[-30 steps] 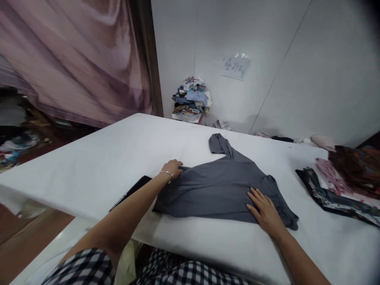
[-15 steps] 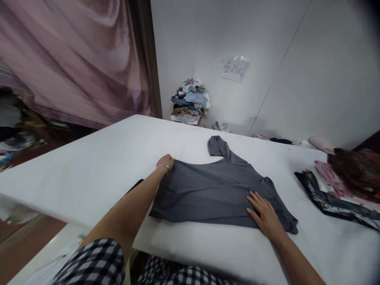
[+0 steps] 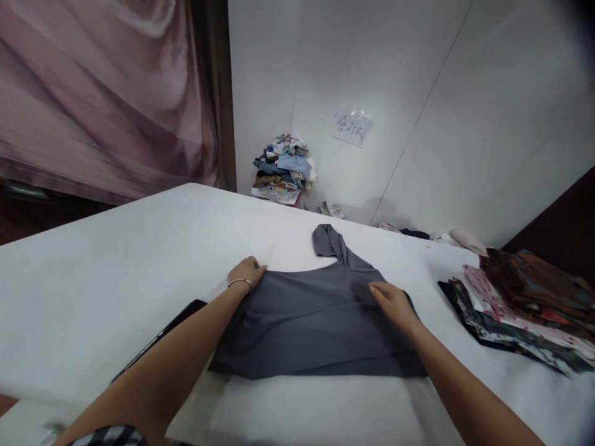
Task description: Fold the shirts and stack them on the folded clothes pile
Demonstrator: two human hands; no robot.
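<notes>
A dark gray shirt (image 3: pixel 307 328) lies spread on the white table in front of me, one sleeve (image 3: pixel 328 240) stretching out beyond it toward the wall. At its left end, my left hand (image 3: pixel 246 272) is closed on the edge of the fabric. My right hand (image 3: pixel 394 305) is raised a little over the right part of the shirt, its shadow falling on the cloth. Its fingers point left, loosely bent and holding nothing that I can see. My right hand and forearm hide part of the shirt's right side.
On the right of the white table (image 3: pixel 153 241) are stacked folded clothes (image 3: pixel 520 310). A tall pile of clothes (image 3: pixel 283 167) stands by the wall at the back, below and left of a paper sign (image 3: pixel 352 129). A flat black object (image 3: pixel 162 334) lies beside my left forearm.
My right hand has lifted off the shirt's lower right and moved toward its upper part. My left hand keeps its hold on the edge. The view has shifted slightly.
</notes>
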